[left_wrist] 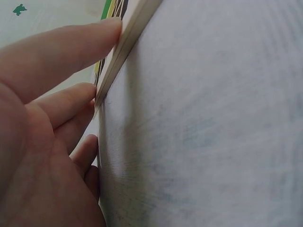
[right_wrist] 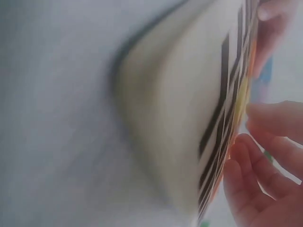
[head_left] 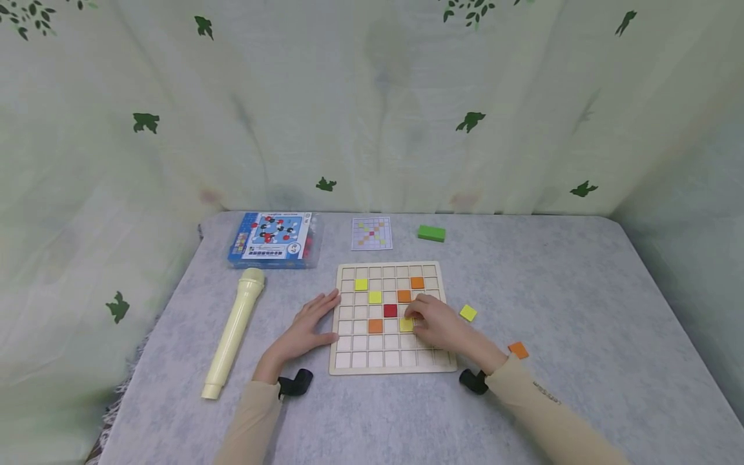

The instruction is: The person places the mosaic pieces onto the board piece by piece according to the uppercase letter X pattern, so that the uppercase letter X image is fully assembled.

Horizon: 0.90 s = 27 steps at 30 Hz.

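A square wooden grid board (head_left: pixel 360 360) lies on the table, bearing yellow, orange and red tiles along two crossing diagonals. The red tile (head_left: pixel 390 310) sits where they cross. My left hand (head_left: pixel 303 329) rests at the board's left edge, fingers extended and fingertips touching the rim, as the left wrist view also shows. Over the board's right half, my right hand (head_left: pixel 442 326) has its fingers bent and pinches a yellow tile (head_left: pixel 406 325) at the lower right of the red one. That tile lies flat in the grid, partly covered by the fingertips.
A loose yellow tile (head_left: pixel 467 313) and a loose orange tile (head_left: pixel 518 350) lie right of the board. Behind it are a pattern card (head_left: pixel 372 233) and a green block (head_left: pixel 431 233). To the left are a blue boxed set (head_left: pixel 273 239) and a cream microphone-shaped tube (head_left: pixel 234 332).
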{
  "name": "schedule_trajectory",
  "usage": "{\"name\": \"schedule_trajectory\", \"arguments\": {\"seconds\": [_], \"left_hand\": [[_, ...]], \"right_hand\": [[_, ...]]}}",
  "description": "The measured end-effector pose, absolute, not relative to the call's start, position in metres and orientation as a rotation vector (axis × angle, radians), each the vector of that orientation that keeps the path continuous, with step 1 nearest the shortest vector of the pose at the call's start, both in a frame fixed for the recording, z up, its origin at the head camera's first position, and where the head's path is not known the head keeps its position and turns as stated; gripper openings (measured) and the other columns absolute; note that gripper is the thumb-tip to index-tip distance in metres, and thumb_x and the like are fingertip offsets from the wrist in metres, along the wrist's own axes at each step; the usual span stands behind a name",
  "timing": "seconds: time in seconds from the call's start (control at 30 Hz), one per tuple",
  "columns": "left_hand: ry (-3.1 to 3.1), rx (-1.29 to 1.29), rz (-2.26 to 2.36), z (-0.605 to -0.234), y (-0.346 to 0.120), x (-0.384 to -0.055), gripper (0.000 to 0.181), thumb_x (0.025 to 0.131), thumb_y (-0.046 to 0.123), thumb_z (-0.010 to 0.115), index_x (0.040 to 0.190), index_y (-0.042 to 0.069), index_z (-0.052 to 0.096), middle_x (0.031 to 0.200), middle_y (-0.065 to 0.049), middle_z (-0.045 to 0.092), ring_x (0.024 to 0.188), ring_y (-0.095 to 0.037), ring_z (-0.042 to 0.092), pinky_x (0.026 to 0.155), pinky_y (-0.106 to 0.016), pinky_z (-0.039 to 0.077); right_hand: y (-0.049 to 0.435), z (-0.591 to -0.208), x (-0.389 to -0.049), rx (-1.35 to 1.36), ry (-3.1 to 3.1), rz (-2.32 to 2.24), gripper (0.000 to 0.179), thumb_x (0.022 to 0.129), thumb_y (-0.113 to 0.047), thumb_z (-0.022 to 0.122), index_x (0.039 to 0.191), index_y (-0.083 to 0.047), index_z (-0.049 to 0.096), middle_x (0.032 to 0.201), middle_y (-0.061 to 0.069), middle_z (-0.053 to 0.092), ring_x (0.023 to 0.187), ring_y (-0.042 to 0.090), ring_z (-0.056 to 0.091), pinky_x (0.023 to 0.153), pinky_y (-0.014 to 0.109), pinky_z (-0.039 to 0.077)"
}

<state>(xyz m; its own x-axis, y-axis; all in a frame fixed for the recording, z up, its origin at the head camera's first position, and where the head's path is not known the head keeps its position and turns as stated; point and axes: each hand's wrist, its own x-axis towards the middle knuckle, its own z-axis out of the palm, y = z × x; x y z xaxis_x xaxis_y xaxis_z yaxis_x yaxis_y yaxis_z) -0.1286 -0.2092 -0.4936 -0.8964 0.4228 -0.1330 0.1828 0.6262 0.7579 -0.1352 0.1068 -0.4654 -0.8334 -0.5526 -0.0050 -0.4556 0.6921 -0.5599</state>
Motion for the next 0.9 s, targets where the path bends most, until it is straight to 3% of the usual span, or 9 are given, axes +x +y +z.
{"name": "schedule_trajectory", "arguments": {"seconds": [0.37,0.57,0.9], "left_hand": [[2.551,0.474,1.14,-0.494,-0.21,-0.129,0.078,0.085,0.019,0.071,0.15,0.006,0.03,0.158,-0.006,0.017,0.144,-0.032,0.004,0.109,-0.059,0.006],[2.557,0.492,1.147,-0.494,-0.209,-0.128,0.077,0.085,0.019,0.071,0.15,0.004,0.03,0.158,-0.008,0.018,0.144,-0.034,0.005,0.109,-0.06,0.007],[2.56,0.497,1.158,-0.495,-0.209,-0.128,0.076,0.086,0.018,0.071,0.149,0.003,0.031,0.158,-0.008,0.019,0.144,-0.034,0.005,0.109,-0.06,0.007]], "right_hand": [[0.205,-0.467,-0.12,-0.627,2.776,-0.991,0.021,0.082,0.0,0.069,0.102,-0.005,0.066,0.098,0.0,0.062,0.089,0.019,0.057,0.077,0.038,0.05],[0.254,-0.467,-0.101,-0.629,2.768,-0.95,0.023,0.082,-0.004,0.073,0.103,-0.009,0.065,0.1,-0.002,0.062,0.089,0.019,0.058,0.076,0.036,0.051],[0.273,-0.469,-0.087,-0.732,2.793,-0.771,0.034,0.072,0.005,0.076,0.099,-0.014,0.066,0.099,-0.008,0.057,0.094,0.017,0.055,0.081,0.038,0.05]]}}
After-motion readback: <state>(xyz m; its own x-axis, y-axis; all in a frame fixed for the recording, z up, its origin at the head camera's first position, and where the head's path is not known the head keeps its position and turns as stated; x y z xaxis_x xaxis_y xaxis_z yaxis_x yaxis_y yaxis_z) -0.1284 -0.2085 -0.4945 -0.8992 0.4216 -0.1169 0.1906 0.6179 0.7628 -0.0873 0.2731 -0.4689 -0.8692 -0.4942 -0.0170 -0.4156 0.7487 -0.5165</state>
